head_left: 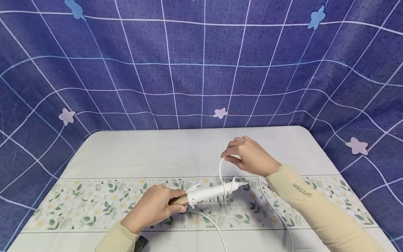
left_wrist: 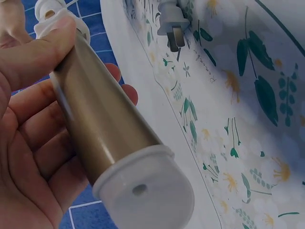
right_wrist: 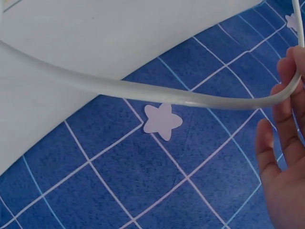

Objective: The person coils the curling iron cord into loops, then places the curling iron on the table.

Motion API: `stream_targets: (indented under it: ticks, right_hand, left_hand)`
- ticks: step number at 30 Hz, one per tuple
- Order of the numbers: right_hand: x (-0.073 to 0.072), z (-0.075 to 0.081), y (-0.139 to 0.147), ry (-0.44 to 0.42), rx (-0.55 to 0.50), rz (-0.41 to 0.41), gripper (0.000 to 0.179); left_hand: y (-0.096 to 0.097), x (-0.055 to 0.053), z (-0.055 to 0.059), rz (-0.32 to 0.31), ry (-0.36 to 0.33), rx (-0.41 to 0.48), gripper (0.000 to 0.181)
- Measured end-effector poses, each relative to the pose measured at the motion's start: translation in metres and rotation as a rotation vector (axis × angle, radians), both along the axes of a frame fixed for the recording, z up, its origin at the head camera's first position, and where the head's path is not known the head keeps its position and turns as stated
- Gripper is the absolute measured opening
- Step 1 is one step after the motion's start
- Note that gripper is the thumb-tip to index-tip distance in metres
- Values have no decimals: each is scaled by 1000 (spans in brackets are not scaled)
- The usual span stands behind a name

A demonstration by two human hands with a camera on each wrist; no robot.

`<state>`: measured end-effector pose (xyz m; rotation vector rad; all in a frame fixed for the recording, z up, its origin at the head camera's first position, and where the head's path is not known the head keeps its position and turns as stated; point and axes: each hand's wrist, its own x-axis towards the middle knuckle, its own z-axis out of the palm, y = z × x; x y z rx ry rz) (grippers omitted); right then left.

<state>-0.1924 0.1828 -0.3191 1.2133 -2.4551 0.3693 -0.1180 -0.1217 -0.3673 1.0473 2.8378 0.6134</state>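
Observation:
A curling iron with a white handle (head_left: 207, 194) and a gold barrel (left_wrist: 102, 105) lies slantwise over the flowered band. My left hand (head_left: 157, 205) grips the barrel, thumb on one side and fingers round the other. The barrel's white end cap (left_wrist: 147, 191) sticks out past the palm in the left wrist view. Above the handle, my right hand (head_left: 248, 155) pinches the white cord (right_wrist: 190, 98) between thumb and fingers. Part of the cord loops round the handle near its tail end. A two-pin plug (left_wrist: 175, 28) shows close to the table in the left wrist view.
The white table (head_left: 151, 150) carries a printed flower band across its middle. More cord (head_left: 278, 217) trails toward the front edge at the right. A blue curtain with grid lines and stars (head_left: 189, 77) hangs behind and along both sides.

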Motion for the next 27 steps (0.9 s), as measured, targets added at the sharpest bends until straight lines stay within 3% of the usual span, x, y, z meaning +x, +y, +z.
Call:
stream_targets:
  ticks: [7,19,27]
  right_hand:
    - [7,2,-2,33,-8,15,11]
    - [26,6,-6,41,-50,37,12]
    - [32,2,-8,32,-69,53,14]
  left_hand:
    - [4,1,-1,19,17,-15,30]
    - [7,0,-6,206,43,-33,41]
    - [9,-2,-5,268,56,-32,40]
